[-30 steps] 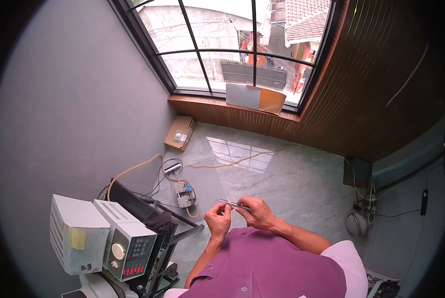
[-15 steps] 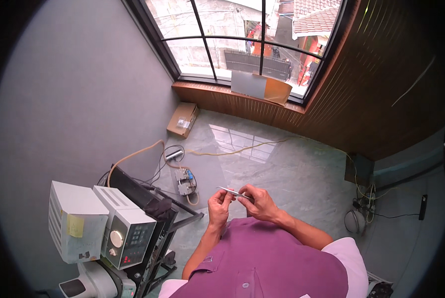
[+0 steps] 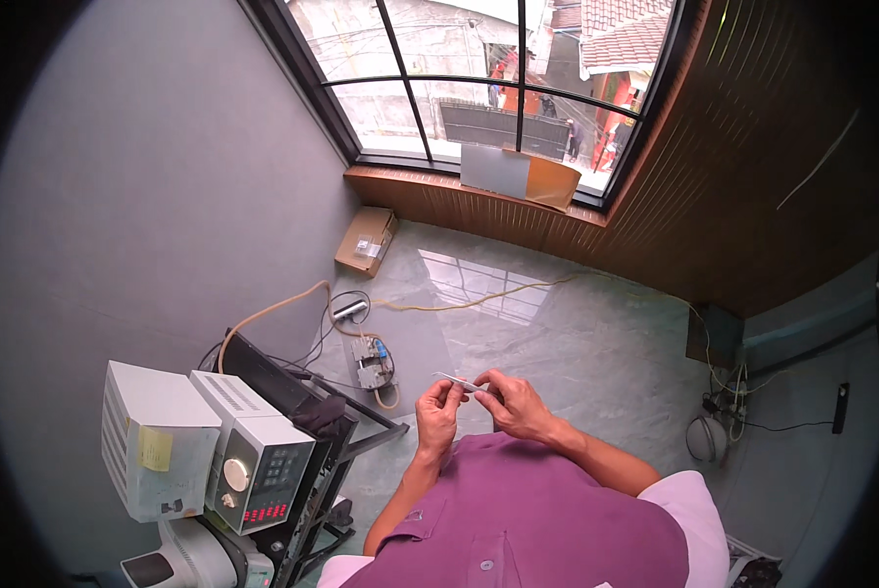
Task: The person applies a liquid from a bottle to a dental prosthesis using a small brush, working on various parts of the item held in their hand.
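Note:
In front of my purple shirt (image 3: 557,500), both hands meet on a slim silver-grey pointed tool (image 3: 454,378) with a slightly bent tip. Its tip points up and to the left; its exact kind is too small to make out. My left hand (image 3: 436,419) pinches it near the middle with thumb and forefinger. Fingers of my right hand (image 3: 518,408) close around its right end and partly hide it.
A grey unit with a dial and red display (image 3: 263,475) stands at left beside a pale metal box (image 3: 160,446), near a black stand (image 3: 366,441). On the marble floor lie a small device (image 3: 372,363), cables and a cardboard box (image 3: 367,241). A window (image 3: 464,77) is ahead.
The tool has tilted slightly in my fingers, and both hands have shifted only a little. More red digits glow on the unit's display. The whole view has moved slightly.

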The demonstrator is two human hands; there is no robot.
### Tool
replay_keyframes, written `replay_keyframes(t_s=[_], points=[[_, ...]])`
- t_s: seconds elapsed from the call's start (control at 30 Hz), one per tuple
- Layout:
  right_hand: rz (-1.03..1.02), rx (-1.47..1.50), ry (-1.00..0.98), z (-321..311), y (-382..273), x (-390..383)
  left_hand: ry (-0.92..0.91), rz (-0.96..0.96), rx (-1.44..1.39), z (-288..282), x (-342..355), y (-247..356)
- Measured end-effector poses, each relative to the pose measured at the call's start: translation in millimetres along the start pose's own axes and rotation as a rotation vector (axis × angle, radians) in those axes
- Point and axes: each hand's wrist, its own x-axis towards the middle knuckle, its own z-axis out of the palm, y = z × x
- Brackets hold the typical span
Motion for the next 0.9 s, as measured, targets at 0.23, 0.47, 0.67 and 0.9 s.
replay_keyframes(t_s=[0.23,0.47,0.67,0.9], points=[[0.017,-0.046,-0.036,-3,-1,3,-0.030,-0.007,0.037,-6,3,-3],[0.011,-0.043,-0.015,-1,3,4,-0.080,-0.130,-0.181,-14,5,-8],[0.107,0.142,0.010,-2,10,1,-0.177,-0.118,-0.190,-11,9,1],[0.168,0.251,0.003,-4,20,-1,-0.231,-0.126,-0.124,-7,9,5]])
